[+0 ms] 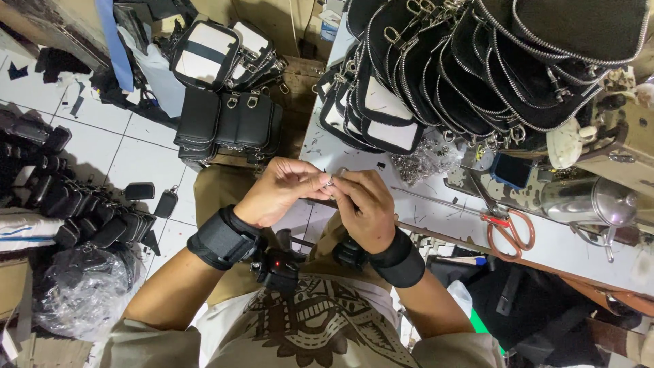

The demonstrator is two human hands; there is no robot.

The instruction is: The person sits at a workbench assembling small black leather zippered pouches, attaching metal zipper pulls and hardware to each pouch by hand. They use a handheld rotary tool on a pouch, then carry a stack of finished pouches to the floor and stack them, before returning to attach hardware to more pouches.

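Left hand (pixel 283 191) and right hand (pixel 364 208) pinch one small metal clasp (pixel 331 181) at frame centre | finished black zip pouches (pixel 477 61) heaped upper right | loose metal fittings (pixel 426 160) remain | scissors (pixel 507 228) idle

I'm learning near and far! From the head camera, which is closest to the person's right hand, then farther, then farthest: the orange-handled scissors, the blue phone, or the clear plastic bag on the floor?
From the right hand:
1. Orange-handled scissors, on the table to its right.
2. Blue phone, farther right and up the table.
3. Clear plastic bag, on the floor, far left.
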